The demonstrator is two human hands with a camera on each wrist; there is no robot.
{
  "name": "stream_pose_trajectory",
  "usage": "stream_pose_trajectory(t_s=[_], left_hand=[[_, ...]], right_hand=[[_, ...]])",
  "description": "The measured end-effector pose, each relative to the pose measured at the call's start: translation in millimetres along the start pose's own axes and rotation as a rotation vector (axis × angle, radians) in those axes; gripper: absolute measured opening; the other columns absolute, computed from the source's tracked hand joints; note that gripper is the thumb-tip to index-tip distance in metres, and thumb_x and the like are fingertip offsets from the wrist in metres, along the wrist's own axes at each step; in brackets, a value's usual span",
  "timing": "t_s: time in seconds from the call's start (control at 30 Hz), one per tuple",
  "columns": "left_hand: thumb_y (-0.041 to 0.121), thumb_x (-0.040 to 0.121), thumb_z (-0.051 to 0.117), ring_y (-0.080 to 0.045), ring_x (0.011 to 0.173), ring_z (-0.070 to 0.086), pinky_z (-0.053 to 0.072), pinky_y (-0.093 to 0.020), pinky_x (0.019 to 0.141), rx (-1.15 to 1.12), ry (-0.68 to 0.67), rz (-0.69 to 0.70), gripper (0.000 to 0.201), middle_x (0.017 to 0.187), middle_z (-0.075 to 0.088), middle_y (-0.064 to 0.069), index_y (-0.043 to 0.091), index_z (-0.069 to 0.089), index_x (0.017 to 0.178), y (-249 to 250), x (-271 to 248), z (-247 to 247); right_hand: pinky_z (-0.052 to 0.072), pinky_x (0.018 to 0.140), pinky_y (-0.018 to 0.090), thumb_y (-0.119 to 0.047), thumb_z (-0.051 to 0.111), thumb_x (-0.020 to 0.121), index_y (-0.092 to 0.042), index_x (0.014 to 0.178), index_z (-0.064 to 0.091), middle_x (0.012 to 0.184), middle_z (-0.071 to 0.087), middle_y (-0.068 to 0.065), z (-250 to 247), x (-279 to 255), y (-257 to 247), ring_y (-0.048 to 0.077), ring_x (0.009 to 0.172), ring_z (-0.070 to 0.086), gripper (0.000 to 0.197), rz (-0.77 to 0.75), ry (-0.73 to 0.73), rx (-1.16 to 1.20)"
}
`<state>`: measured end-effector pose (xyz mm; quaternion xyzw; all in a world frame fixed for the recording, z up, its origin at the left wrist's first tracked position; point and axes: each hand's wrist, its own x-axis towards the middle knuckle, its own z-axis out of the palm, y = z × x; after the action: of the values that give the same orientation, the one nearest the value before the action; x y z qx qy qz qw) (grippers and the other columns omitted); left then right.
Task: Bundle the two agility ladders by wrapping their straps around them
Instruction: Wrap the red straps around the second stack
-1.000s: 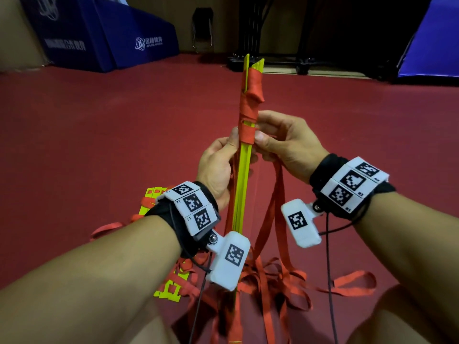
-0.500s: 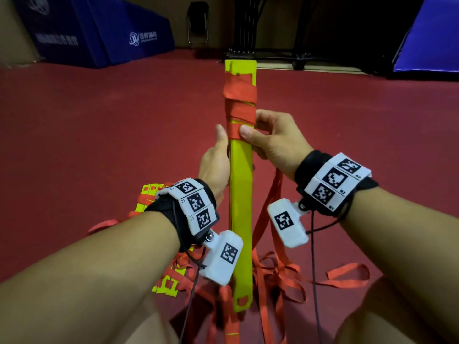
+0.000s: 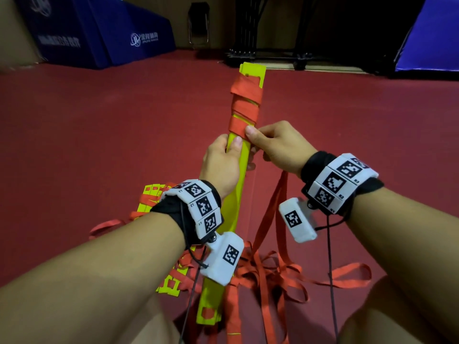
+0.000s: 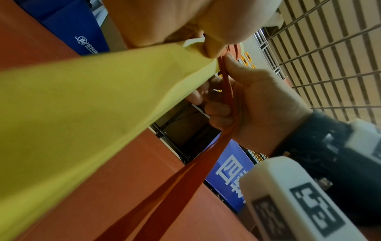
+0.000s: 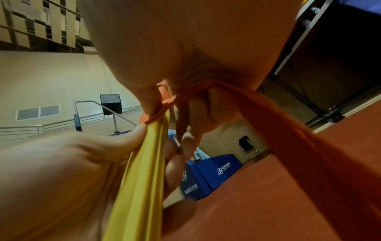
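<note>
A stack of yellow ladder rungs (image 3: 238, 194) stands nearly upright between my hands, its flat face toward me. Orange strap (image 3: 246, 105) is wound several times round its upper end. My left hand (image 3: 221, 165) grips the stack just below the wraps, thumb on the front face. My right hand (image 3: 275, 145) pinches the lowest wrap with its thumb, and the loose orange strap (image 4: 226, 101) runs through its curled fingers and hangs down. The yellow stack (image 5: 144, 163) and the strap (image 5: 268, 114) also show from the right wrist. A second yellow ladder (image 3: 154, 197) lies on the floor at lower left.
Loose orange straps (image 3: 285, 276) lie tangled on the red floor (image 3: 99, 145) below my wrists. Blue padded blocks (image 3: 111, 33) stand at the back left, another blue pad (image 3: 432, 38) at the back right, and dark metal frames (image 3: 268, 53) behind the stack.
The stack has turned from edge-on to flat face toward me. Another turn of strap lies on it, and both hands have shifted slightly down the stack.
</note>
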<state>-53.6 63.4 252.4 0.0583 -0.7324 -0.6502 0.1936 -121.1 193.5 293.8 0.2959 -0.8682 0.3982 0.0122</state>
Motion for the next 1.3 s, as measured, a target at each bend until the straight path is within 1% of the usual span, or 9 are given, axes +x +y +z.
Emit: stream_pose_trajectory(t_s=[0.13,0.27,0.4,0.57,0.77,0.93,1.1,1.23,1.3], left_hand=[[0.024,0.108,0.042,-0.023,0.064,0.070,0.060,-0.044,0.059,0.025,0.020,-0.027,0.020,0.082,0.070,-0.006,0.015,0.060,0.110,5.7,-2.5,-0.7],[0.026,0.108,0.042,-0.024,0.065,0.068,0.058,-0.046,0.057,0.008,-0.001,-0.082,0.017,0.085,0.068,-0.008,0.024,0.059,0.111,5.9,-2.5,-2.5],[0.021,0.109,0.041,-0.023,0.065,0.067,0.056,-0.041,0.059,-0.025,-0.042,-0.063,0.024,0.090,0.067,-0.011,0.025,0.057,0.125,9.8,-4.5,-1.8],[0.021,0.110,0.039,-0.020,0.064,0.065,0.058,-0.044,0.062,-0.058,-0.067,-0.079,0.030,0.088,0.065,-0.010,0.029,0.055,0.134,13.2,-5.5,-1.6],[0.021,0.110,0.039,-0.021,0.064,0.063,0.060,-0.050,0.067,-0.091,-0.070,-0.093,0.031,0.082,0.065,-0.005,0.043,0.050,0.129,16.8,-7.5,-1.5],[0.023,0.110,0.038,-0.024,0.061,0.059,0.055,-0.042,0.061,-0.131,-0.070,-0.113,0.030,0.076,0.063,-0.005,0.031,0.055,0.132,15.8,-6.7,-1.7],[0.021,0.107,0.037,-0.024,0.050,0.052,0.045,-0.030,0.051,-0.269,-0.043,-0.154,0.026,0.073,0.062,-0.012,0.018,0.055,0.125,17.7,-8.5,0.6],[0.029,0.104,0.037,-0.025,0.046,0.054,0.047,-0.035,0.052,-0.260,0.008,-0.215,0.030,0.062,0.061,-0.009,0.017,0.058,0.120,20.3,-10.9,2.7],[0.036,0.103,0.036,-0.023,0.044,0.055,0.048,-0.034,0.051,-0.254,0.006,-0.227,0.038,0.058,0.060,-0.008,0.010,0.063,0.108,21.7,-12.8,2.1]], right_hand=[[0.045,0.064,0.031,-0.040,0.047,0.105,-0.013,0.071,0.072,0.062,0.069,-0.003,-8.6,-0.3,3.6,0.008,0.052,0.053,0.050,-0.040,-0.050,-0.060],[0.042,0.061,0.030,-0.031,0.048,0.105,-0.012,0.072,0.068,0.056,0.061,-0.006,-8.9,-0.7,8.6,0.009,0.051,0.051,0.043,-0.103,-0.001,-0.033],[0.041,0.061,0.030,-0.028,0.047,0.106,-0.018,0.070,0.063,0.056,0.058,-0.009,-4.5,0.2,15.9,0.003,0.049,0.047,0.040,-0.133,0.033,0.037],[0.042,0.060,0.034,-0.026,0.046,0.106,-0.020,0.071,0.059,0.059,0.062,-0.007,0.8,0.5,18.6,0.014,0.052,0.049,0.038,-0.150,0.005,0.126],[0.040,0.059,0.033,-0.022,0.044,0.107,-0.022,0.070,0.056,0.058,0.060,-0.006,-0.4,-1.2,19.8,0.015,0.051,0.047,0.039,-0.148,-0.058,0.158],[0.041,0.062,0.037,-0.017,0.042,0.106,-0.017,0.075,0.057,0.066,0.060,-0.001,-0.3,-2.4,21.1,0.020,0.057,0.048,0.034,-0.132,-0.099,0.212],[0.042,0.058,0.031,-0.001,0.042,0.105,-0.001,0.097,0.057,0.071,0.058,0.000,3.3,-4.6,15.3,0.011,0.056,0.048,0.016,-0.143,-0.102,0.320],[0.042,0.059,0.031,0.002,0.046,0.102,-0.003,0.104,0.060,0.073,0.054,0.007,4.4,-6.5,7.8,0.016,0.059,0.048,0.016,-0.210,-0.092,0.373],[0.042,0.058,0.028,0.002,0.049,0.101,-0.001,0.106,0.061,0.078,0.059,-0.001,3.3,-8.6,2.7,0.014,0.059,0.049,0.014,-0.239,-0.081,0.413]])
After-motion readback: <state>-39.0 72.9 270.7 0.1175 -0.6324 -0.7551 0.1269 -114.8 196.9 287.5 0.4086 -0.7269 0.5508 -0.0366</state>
